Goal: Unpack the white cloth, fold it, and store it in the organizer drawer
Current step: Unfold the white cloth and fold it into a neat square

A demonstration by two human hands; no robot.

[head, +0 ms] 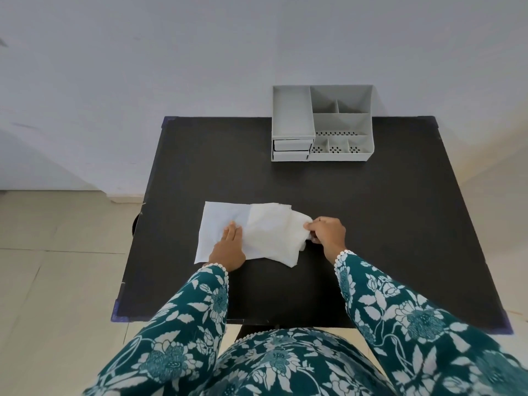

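Note:
A white cloth point(271, 234) lies on the black table point(371, 224), partly out of a flat, pale packet point(217, 217) that lies on its left side. My left hand point(230, 247) rests flat, fingers together, on the packet at the cloth's left edge. My right hand point(325, 234) pinches the cloth's bunched right end. The grey organizer point(323, 124) stands at the table's far edge, with two shut drawers point(291, 150) stacked in its front left.
The organizer has several open compartments on top, all bare. A pale wall rises right behind the table. Tiled floor lies to the left and right of the table. Purple tape marks the table's corners.

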